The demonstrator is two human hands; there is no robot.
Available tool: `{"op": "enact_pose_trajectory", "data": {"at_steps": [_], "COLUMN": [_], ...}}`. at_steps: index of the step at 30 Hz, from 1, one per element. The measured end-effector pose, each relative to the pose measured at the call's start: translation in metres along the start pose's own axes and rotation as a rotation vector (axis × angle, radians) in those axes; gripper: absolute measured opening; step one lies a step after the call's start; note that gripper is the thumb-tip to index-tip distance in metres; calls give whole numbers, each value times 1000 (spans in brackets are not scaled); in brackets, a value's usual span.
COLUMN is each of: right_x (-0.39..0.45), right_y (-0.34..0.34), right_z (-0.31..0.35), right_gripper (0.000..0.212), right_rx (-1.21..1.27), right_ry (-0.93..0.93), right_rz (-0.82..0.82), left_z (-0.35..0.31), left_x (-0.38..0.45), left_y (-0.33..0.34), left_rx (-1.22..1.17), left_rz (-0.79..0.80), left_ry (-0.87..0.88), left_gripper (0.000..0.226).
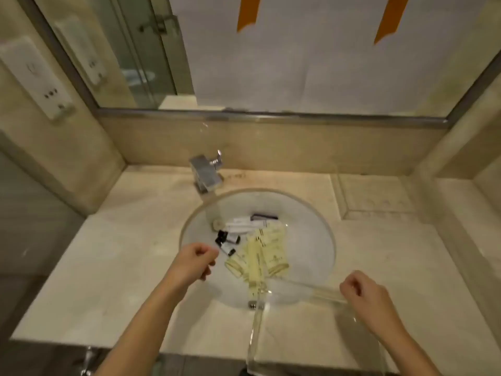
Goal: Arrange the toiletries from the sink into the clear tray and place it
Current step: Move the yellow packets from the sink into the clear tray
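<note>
worktop (113, 256): pale beige stone, smooth and mottled, set round an oval basin.
sink (303, 229): white glossy bowl sunk into the worktop, with a square chrome tap (206, 173) at its far left rim.
clear tray (311, 329): transparent, flat, straight-edged plastic; it lies on the near worktop with its far corner over the sink's near rim.
toiletries (260, 245): pale yellow sachets and tubes, white tubes and small black-capped bottles, heaped in the bowl, none in the tray.
right grip (366, 294): fingers curled round the tray's far right edge, holding it.
left grip (196, 260): curled over the bowl just beside the small bottles; whether it pinches anything cannot be told.
</note>
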State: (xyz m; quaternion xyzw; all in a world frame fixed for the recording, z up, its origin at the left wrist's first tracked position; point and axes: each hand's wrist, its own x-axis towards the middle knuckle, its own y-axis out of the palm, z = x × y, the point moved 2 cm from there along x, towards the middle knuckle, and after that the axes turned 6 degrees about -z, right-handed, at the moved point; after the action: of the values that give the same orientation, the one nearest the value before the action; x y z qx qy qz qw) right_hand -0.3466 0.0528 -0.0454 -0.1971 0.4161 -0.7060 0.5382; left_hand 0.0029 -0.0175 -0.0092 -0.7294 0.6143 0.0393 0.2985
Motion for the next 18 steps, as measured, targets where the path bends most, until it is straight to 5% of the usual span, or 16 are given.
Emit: {"op": "enact_pose_trajectory", "data": {"at_steps": [4,9,18], "right_x": [-3,-6,5], "right_y": [6,7,27], "right_z": [-34,-44,-47], "right_gripper": [12,10,37], "right_rx": [-87,24,201], "right_ry": [218,200,300], "right_rz": [-173,-336,-296], "left_z": [9,22,33], "left_x": [10,6,6], "left_y": [44,82,102], "left_rx": [108,197,304], "left_rz": [62,141,155], "left_ry": [-11,4,49], "left_gripper": [7,12,4]}}
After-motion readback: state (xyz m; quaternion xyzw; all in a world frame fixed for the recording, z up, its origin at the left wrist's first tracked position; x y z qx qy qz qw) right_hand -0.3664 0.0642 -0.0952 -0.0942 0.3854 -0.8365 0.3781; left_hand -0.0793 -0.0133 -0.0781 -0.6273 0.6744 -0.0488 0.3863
